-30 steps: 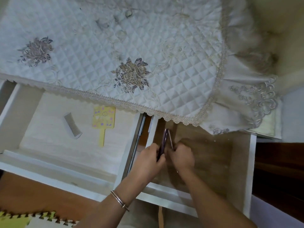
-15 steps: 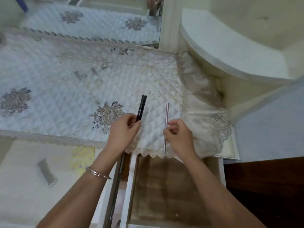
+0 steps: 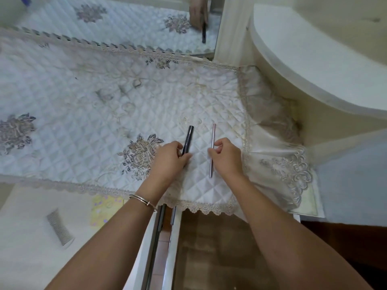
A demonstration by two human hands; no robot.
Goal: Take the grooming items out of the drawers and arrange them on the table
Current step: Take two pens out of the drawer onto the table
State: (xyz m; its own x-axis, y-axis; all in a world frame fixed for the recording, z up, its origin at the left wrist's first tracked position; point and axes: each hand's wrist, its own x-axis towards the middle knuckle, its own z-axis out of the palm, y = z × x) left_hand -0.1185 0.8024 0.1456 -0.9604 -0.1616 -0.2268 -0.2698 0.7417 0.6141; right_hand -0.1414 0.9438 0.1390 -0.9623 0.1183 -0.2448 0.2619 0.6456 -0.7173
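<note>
My left hand [image 3: 168, 159] grips the lower end of a black pencil-like stick [image 3: 188, 139], which lies flat on the quilted white table cover [image 3: 83, 114]. My right hand [image 3: 227, 156] pinches a thin pink stick [image 3: 212, 149] that lies parallel, a little to the right, on the same cover. Both sticks point away from me. In the open left drawer [image 3: 31, 237] below the table edge lie a grey comb [image 3: 59, 229] and a yellow hand mirror [image 3: 104, 210], partly under the lace edge. The right drawer [image 3: 213, 248] is open with a bare brown bottom.
A mirror [image 3: 125, 24] stands at the back of the table and reflects the cover and a hand. A rounded cream shelf [image 3: 314, 65] rises at the right. Lace trim [image 3: 282, 170] hangs over the table's right corner. Metal drawer rails [image 3: 161, 237] run between the two drawers.
Both hands lifted the two sticks out of the right drawer, carried them onto the table cover and lowered them flat, side by side.
</note>
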